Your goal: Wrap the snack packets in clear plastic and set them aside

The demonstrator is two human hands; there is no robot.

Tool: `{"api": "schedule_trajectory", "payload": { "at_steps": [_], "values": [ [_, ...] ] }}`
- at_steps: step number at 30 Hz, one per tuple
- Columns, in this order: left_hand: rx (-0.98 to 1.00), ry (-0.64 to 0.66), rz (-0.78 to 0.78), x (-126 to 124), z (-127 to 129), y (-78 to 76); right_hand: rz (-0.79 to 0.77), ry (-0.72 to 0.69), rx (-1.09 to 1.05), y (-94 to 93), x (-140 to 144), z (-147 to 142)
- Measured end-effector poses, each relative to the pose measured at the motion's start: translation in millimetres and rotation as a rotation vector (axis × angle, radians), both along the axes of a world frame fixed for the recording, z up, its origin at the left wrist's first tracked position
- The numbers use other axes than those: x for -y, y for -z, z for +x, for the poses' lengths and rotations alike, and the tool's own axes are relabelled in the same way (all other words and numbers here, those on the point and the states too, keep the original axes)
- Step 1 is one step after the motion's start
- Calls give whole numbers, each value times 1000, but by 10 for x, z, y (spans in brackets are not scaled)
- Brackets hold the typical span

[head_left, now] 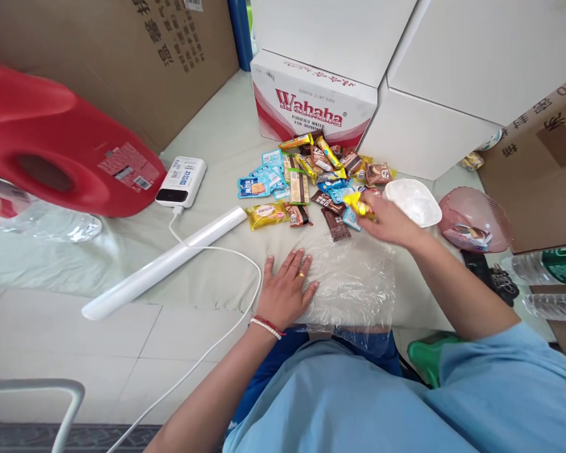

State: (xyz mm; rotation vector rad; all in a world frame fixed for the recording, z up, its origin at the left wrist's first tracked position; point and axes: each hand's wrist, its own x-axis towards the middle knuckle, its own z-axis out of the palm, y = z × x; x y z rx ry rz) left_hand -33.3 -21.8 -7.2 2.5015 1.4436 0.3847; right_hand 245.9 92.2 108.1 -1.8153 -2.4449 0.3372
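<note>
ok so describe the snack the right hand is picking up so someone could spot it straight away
Start at the white and red Wahaha box at the back of the pale cloth; a pile of wrapped snacks lies just in front of it. At the pile's near right edge, the right hand pinches a small yellow packet, brighter yellow than the brown and blue wrappers beside it.

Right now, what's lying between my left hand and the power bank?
In the head view, a white roll and a white cable cross the cloth between the left hand and the power bank.
</note>
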Motion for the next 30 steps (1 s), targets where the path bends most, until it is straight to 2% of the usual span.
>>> {"api": "schedule_trajectory", "payload": {
  "at_steps": [2, 3, 5, 7, 10, 12, 14, 15, 17, 19, 21, 23, 26, 28, 30],
  "values": [
    [-7, -1, 4, -1, 2, -1, -209, -36, -31, 87, 451, -134],
    [-12, -2, 5, 1, 5, -2, -255, -31, -12, 163, 648, -220],
    [-24, -6, 6, 12, 17, -3, -235, -17, 76, 343, 956, -398],
    [-35, -16, 8, 36, 35, -2, -153, -1, 159, 501, 1142, -531],
    [-50, -48, 17, 80, 64, 7, -143, -30, 157, 572, 1192, -569],
    [-59, -62, 21, 97, 78, 12, -217, -106, 82, 493, 1057, -500],
    [-69, -65, 19, 99, 85, 14, -221, -139, 15, 366, 769, -411],
    [-73, -65, 17, 95, 87, 13, -175, -112, 2, 307, 573, -376],
    [-79, -64, 12, 84, 89, 9, -29, 29, 38, 244, 109, -344],
    [-82, -63, 10, 76, 88, 2, 78, 131, 107, 272, -378, -365],
    [-79, -66, 9, 72, 85, -6, 111, 109, 167, 362, -798, -421],
    [-72, -70, 9, 72, 82, -13, 100, 66, 231, 452, -1092, -474],
    [-53, -72, 5, 72, 77, -17, 98, 52, 307, 491, -1274, -458],
    [-36, -72, 2, 69, 76, -15, 108, 67, 294, 447, -1233, -353],
    [-20, -72, -1, 67, 75, -9, 97, 121, 186, 380, -1062, -193]
  ]
}}
